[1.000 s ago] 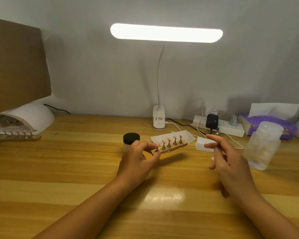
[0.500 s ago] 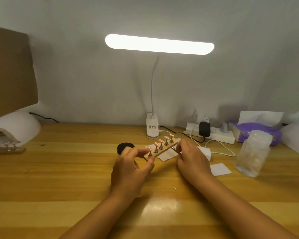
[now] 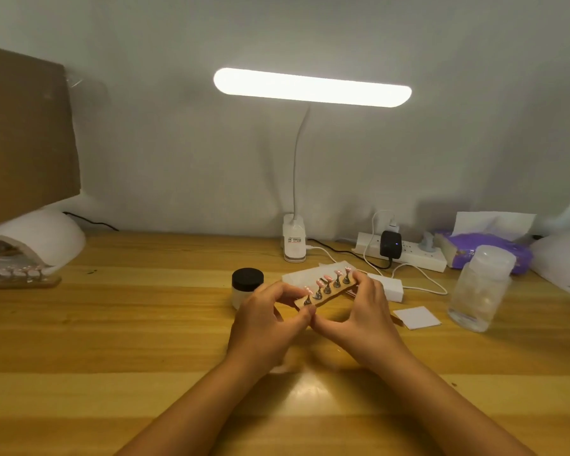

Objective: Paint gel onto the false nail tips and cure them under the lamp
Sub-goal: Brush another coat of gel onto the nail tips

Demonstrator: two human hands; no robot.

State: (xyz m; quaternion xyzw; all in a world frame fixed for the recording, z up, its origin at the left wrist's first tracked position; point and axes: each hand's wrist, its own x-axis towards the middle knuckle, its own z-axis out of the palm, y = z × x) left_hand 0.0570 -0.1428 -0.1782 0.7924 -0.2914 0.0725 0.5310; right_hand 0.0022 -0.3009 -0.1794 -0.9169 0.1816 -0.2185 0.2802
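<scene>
Five nail tips stood on a wooden strip above the counter, the left hand pinching its near end, the right hand clamping its fingers on the other.

I can read nothing for certain on my feed: the small label on the desk lamp's clip base carries dark print too fine to make out, and the pale marks on the purple tissue pack are blurred, so I get no word, brand or number from either
</scene>
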